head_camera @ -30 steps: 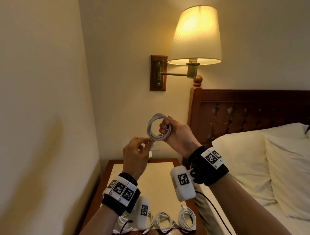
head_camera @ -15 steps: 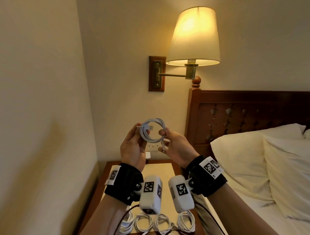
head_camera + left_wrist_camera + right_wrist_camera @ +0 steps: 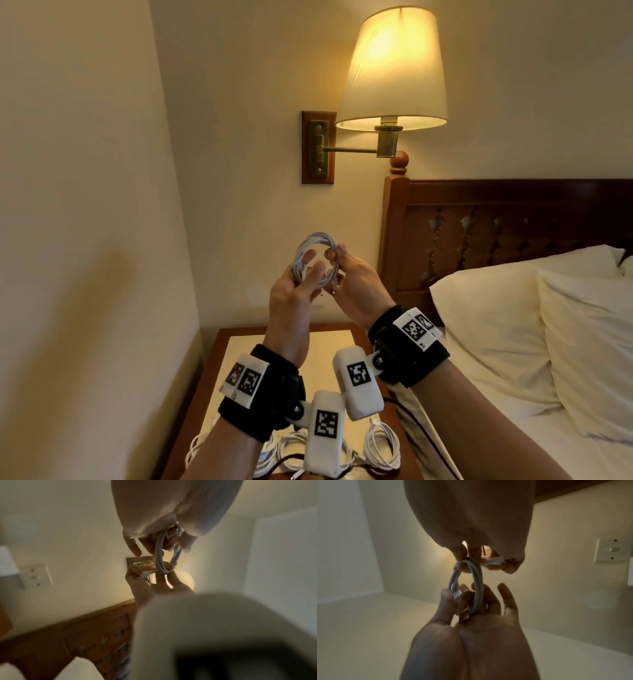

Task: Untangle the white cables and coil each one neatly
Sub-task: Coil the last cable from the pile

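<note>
A white cable wound into a small coil (image 3: 310,240) (image 3: 159,555) (image 3: 477,582) is held up in the air above the nightstand. My left hand (image 3: 310,265) (image 3: 462,592) has its palm turned up; its thumb presses the coil's lower left side and a USB plug (image 3: 464,616) against the fingers. My right hand (image 3: 337,263) (image 3: 154,573) pinches the coil's right side and a short loose end with a connector (image 3: 493,561). Several more coiled white cables (image 3: 382,448) lie along the nightstand's front edge, partly hidden by my wrists.
The wooden nightstand (image 3: 329,342) stands in a corner between the wall on the left and the bed with white pillows (image 3: 496,325) on the right. A lit wall lamp (image 3: 394,65) hangs above, beside the dark headboard (image 3: 513,222). A wall switch plate (image 3: 612,550) sits behind my hands.
A second ago my right hand held the coil alone. My left hand rose, turned palm up and took the coil's left side; both hands now hold it.
</note>
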`<state>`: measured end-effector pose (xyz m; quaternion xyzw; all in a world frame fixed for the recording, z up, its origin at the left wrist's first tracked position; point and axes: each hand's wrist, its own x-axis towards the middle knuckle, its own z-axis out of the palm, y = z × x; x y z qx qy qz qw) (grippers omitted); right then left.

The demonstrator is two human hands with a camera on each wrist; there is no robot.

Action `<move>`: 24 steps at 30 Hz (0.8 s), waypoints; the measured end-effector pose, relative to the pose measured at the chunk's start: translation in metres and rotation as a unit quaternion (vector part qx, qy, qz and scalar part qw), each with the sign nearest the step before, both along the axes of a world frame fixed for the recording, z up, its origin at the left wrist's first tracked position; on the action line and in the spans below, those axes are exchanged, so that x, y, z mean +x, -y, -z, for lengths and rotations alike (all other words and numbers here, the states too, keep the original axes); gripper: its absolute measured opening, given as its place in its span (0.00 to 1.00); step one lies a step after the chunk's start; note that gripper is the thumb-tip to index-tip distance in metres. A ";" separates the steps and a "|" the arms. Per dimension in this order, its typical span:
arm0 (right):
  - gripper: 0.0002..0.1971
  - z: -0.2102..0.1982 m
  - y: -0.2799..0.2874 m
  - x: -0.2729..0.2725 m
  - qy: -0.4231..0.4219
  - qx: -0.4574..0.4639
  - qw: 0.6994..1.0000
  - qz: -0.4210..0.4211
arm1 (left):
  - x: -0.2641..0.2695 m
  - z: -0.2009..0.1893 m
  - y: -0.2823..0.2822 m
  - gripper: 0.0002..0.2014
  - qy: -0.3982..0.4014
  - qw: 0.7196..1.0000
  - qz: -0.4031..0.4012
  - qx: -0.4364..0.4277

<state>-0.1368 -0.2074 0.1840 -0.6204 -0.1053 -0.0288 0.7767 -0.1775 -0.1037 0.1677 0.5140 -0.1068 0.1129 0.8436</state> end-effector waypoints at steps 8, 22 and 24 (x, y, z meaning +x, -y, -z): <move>0.19 -0.005 0.017 -0.003 0.022 -0.067 0.992 -0.105 | 0.020 -0.005 -0.027 0.10 0.000 0.982 -0.033 0.186; 0.16 0.003 0.008 0.000 0.035 -0.004 0.999 -0.003 | 0.015 0.002 -0.028 0.17 0.116 0.770 -0.322 0.539; 0.15 0.004 0.009 0.004 0.031 -0.002 0.999 0.015 | 0.013 0.003 -0.027 0.15 0.148 0.771 -0.318 0.531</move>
